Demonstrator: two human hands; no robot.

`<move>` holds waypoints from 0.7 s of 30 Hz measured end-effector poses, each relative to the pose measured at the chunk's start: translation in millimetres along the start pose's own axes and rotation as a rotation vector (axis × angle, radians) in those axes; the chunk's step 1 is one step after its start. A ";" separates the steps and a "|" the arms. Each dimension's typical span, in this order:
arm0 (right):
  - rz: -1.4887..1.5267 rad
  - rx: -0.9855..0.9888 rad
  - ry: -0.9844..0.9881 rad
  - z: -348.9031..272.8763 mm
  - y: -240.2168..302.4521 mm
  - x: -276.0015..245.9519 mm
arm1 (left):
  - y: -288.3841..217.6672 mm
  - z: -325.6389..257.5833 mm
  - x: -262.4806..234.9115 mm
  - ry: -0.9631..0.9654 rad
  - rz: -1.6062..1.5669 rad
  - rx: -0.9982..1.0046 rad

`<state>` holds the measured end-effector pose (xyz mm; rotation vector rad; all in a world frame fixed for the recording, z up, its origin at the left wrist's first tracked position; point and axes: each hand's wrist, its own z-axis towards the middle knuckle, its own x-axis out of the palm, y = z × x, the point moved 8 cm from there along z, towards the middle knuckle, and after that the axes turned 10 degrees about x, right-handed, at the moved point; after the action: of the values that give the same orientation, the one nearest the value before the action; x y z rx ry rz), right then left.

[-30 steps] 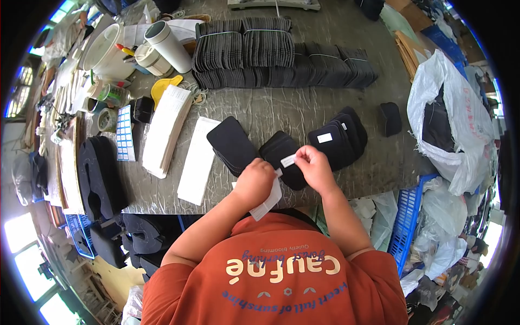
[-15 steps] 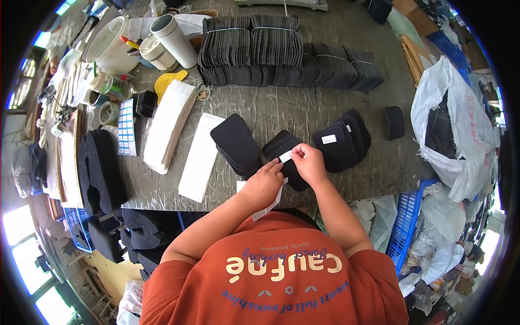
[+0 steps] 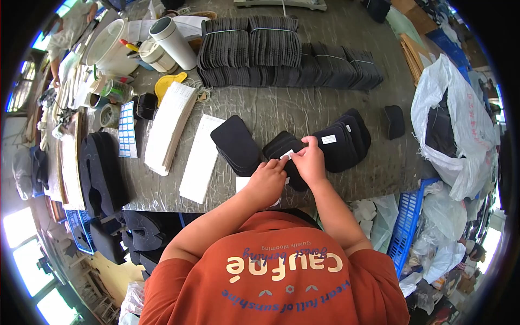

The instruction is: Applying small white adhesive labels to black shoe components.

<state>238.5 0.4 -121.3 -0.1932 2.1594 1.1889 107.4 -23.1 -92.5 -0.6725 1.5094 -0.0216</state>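
A small white label [image 3: 287, 155] lies over a fanned stack of black pads [image 3: 279, 145] at the table's near middle. My right hand [image 3: 310, 164] pinches the label's right end with the thumb, one finger raised and bent. From the left, my left hand [image 3: 268, 181] sets a fingertip against the label, its other fingers curled under. White label strip [image 3: 243, 183] shows beside and below my left hand, mostly hidden by it. Another stack of black pads [image 3: 236, 138] fans out to the left. To the right, a pad stack [image 3: 341, 135] bears a white label on top.
Banded bundles of black pads [image 3: 252, 49] stand at the back. A stack of white sheets [image 3: 170, 127] and a loose white sheet [image 3: 201, 162] lie left. A tumbler [image 3: 174, 42] stands behind them. One black pad [image 3: 395, 122] and a white plastic sack [image 3: 452, 130] are right.
My right hand's finger has lifted and bent while its thumb stays low at the label. Less of the label and strip shows now. My left hand has shifted slightly over the pads.
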 end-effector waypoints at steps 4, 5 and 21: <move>-0.103 -0.106 -0.135 5.2 -2.6 -6.5 | 1.3 11.3 -7.3 0.108 0.030 -0.021; -0.093 -0.223 -0.155 2.7 3.1 -6.9 | 2.9 12.8 -6.6 0.129 -0.002 -0.024; -0.093 -0.404 -0.029 -21.9 33.0 -63.5 | 36.3 -11.7 -16.1 -0.283 -0.632 -0.261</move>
<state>263.3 -9.2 -51.4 -0.4417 1.8434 1.5516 81.0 8.8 -92.2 -1.2874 0.9895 -0.2047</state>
